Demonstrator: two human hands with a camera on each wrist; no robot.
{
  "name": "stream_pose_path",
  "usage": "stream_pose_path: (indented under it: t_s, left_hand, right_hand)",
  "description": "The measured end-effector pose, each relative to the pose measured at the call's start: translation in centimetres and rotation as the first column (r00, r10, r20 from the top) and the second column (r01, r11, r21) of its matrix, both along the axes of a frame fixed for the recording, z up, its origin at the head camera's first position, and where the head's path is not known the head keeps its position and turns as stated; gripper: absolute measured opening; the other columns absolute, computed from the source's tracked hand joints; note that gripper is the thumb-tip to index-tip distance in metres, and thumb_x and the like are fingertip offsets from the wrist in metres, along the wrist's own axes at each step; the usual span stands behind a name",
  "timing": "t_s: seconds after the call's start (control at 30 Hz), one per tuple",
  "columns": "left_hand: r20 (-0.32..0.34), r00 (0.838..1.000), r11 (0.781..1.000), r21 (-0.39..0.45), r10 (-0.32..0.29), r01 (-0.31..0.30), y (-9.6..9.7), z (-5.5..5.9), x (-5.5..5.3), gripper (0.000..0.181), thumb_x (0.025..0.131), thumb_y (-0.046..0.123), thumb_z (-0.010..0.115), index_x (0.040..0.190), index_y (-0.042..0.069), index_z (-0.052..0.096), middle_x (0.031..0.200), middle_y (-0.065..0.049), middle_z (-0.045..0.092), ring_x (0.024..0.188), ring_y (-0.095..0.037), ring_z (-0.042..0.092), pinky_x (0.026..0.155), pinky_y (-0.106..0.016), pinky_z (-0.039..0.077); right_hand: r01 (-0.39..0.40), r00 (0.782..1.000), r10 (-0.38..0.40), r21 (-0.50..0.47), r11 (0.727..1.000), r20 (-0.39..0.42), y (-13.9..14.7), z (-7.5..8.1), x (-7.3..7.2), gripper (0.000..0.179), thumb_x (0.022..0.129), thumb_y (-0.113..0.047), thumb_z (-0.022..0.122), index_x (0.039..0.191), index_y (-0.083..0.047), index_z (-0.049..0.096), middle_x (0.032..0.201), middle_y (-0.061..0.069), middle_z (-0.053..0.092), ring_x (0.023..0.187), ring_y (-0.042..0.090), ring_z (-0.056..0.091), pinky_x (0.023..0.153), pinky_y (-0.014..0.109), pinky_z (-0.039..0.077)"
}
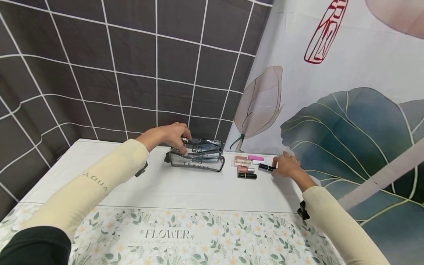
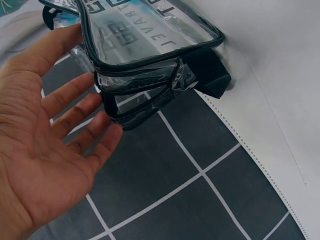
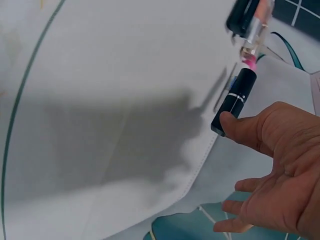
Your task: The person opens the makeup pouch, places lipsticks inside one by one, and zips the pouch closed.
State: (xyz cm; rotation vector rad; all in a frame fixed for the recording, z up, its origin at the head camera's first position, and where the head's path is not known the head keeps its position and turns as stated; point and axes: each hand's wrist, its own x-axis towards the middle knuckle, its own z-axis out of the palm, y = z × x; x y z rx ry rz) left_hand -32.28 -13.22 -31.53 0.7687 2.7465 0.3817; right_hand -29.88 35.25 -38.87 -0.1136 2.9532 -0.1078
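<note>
A clear pouch with black trim and "TRAVEL" lettering [image 1: 198, 165] stands on the white table at the back. My left hand [image 1: 173, 137] reaches over its left end, thumb and fingers apart. In the left wrist view, the loosely extended fingers [image 2: 75, 102] meet the pouch's end, and the thumb tip is hidden behind its trim. On the right, my right hand [image 1: 285, 165] is at a black lipstick tube [image 1: 266, 167]. The right wrist view shows the thumb [image 3: 237, 127] against the tube's end [image 3: 234, 102], with the other fingers spread away from it.
Between pouch and right hand lie several cosmetics: a bright pink tube [image 1: 255, 158], a rose-coloured tube [image 1: 244, 169] and another black tube [image 1: 247, 176]. A dark gridded cloth [image 1: 132, 88] hangs behind. A flowered cloth [image 1: 185, 243] covers the front.
</note>
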Motion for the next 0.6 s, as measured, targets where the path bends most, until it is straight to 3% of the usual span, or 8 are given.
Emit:
stream_pose_path:
  t_s: [0.2, 0.6]
  left_hand:
    - [-0.002, 1.000, 1.000, 0.004, -0.006, 0.006, 0.0, -0.1, 0.2, 0.065, 0.090, 0.034, 0.091, 0.147, 0.008, 0.072, 0.151, -0.017, 0.058, 0.150, -0.040, 0.047, 0.126, -0.061, 0.046]
    - [0.008, 1.000, 1.000, 0.003, -0.004, 0.004, -0.1, -0.2, 0.1, 0.069, 0.091, 0.035, 0.090, 0.150, 0.007, 0.069, 0.156, -0.017, 0.056, 0.150, -0.040, 0.044, 0.128, -0.061, 0.045]
  right_hand:
    - [-0.009, 1.000, 0.009, -0.025, 1.000, -0.011, -0.2, 1.4, 0.1, 0.011, 0.100, -0.016, 0.075, 0.107, -0.008, 0.073, 0.175, 0.049, 0.018, 0.155, 0.082, 0.019, 0.120, 0.097, 0.019]
    - [-0.123, 0.978, 0.115, -0.037, 0.992, -0.173, -3.9, 4.2, -0.7, 0.010, 0.105, -0.018, 0.075, 0.108, -0.010, 0.078, 0.184, 0.036, 0.012, 0.165, 0.073, 0.005, 0.119, 0.101, 0.002]
